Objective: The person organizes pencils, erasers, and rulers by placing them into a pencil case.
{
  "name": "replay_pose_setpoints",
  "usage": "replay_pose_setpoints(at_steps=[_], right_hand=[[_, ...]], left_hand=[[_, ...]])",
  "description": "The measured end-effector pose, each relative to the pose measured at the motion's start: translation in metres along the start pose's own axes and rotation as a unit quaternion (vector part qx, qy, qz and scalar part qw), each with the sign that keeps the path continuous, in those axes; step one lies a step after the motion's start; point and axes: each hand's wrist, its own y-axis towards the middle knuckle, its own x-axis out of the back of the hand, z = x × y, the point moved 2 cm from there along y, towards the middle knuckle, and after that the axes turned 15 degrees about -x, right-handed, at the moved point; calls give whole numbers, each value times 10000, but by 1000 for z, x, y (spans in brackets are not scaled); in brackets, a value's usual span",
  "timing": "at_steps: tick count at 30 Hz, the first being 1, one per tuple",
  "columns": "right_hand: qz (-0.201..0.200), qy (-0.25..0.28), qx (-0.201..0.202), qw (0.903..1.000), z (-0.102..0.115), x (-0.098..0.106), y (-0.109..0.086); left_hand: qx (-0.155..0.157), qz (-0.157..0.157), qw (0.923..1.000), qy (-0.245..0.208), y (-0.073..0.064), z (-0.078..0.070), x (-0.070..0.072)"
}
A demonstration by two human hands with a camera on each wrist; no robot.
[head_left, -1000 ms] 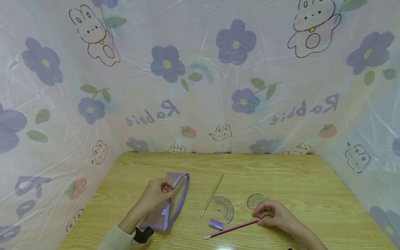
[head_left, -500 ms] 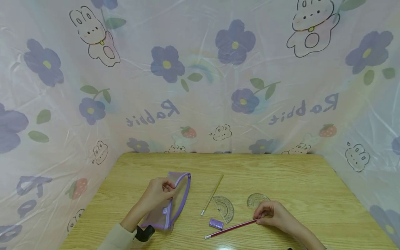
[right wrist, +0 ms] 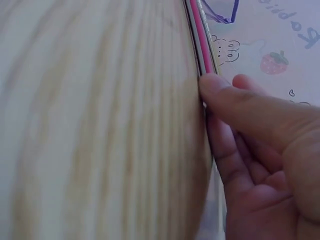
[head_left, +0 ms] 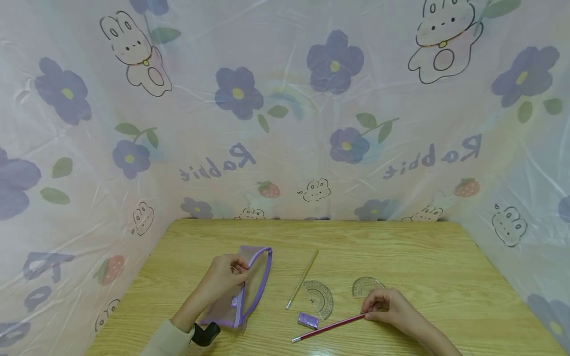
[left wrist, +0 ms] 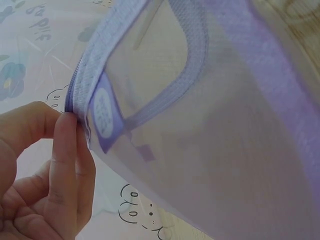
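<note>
On the left of the table, my left hand [head_left: 227, 274] pinches the zipper edge of a see-through mesh pencil case [head_left: 222, 309] with purple trim. Its mouth gapes toward the right, and the left wrist view shows the zipper band [left wrist: 95, 60] between thumb and fingers. My right hand [head_left: 389, 309] pinches one end of a dark red pencil [head_left: 331, 327] low over the table, its eraser end pointing left. In the right wrist view the pencil [right wrist: 201, 40] runs away from the fingertips. A purple eraser [head_left: 308, 320] lies right beside the pencil's shaft.
A yellow pencil [head_left: 303, 278] lies between the case and a clear protractor [head_left: 319, 298]. Another clear protractor [head_left: 366, 286] sits just behind my right hand, partly overlapped by it. A patterned curtain [head_left: 285, 123] encloses the wooden table [head_left: 423, 257] at the back and sides.
My right hand has shifted very slightly left along the red pencil. The left hand and the pencil case have moved a touch to the right; both grips stay the same.
</note>
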Motion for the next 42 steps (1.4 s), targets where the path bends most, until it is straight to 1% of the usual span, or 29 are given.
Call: replay_pose_setpoints(at_steps=[7,11,19,26,31,38,42], right_hand=[[-72,-371,124,9992,4,-1,1],[-26,-557,228,9982,6,-2,1],[62,-860,205,9961,8,-4,1],[84,-863,323,9957,9,-4,1],[112,-784,381,9961,11,-3,1],[-41,-991,644,9930,17,-3,2],[-31,-1030,672,9924,18,-2,2]], left_hand=[[18,-30,9999,119,-1,-1,0],[13,-53,10000,80,-1,-1,0],[5,-73,9999,-76,-3,-1,1],[103,-15,9999,-65,-2,-1,1],[105,-53,9999,-79,-2,-2,2],[119,-75,9998,-123,-2,-2,4],[129,-70,9998,-117,-2,-2,4]])
